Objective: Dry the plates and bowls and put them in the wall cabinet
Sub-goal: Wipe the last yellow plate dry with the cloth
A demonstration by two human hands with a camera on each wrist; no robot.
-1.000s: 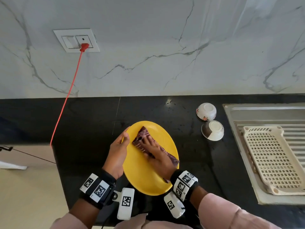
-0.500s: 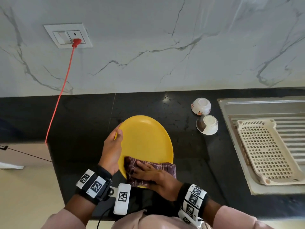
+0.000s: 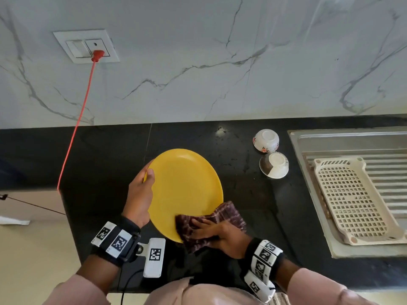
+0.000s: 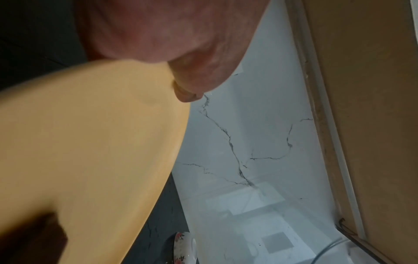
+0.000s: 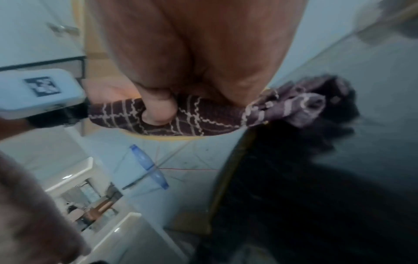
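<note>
A yellow plate (image 3: 185, 186) is held tilted above the black counter (image 3: 105, 155). My left hand (image 3: 141, 194) grips its left rim, thumb on the face; the left wrist view shows the plate (image 4: 90, 142) under the thumb. My right hand (image 3: 211, 232) presses a dark maroon patterned cloth (image 3: 222, 219) against the plate's near rim; fingers lie spread on the cloth. In the right wrist view the thumb curls into the cloth (image 5: 192, 117). Two small white bowls (image 3: 266, 140) (image 3: 274, 165) sit upside down at the right.
A steel sink drainboard (image 3: 352, 146) at the right holds a cream slotted rack (image 3: 352, 201). A red cable (image 3: 77, 126) runs from the wall socket (image 3: 97, 49) down over the counter's left edge. Marble wall behind.
The right hand wiped the cloth from the plate's upper middle down to its near rim, then slid slightly right. The left hand kept its hold on the rim.
</note>
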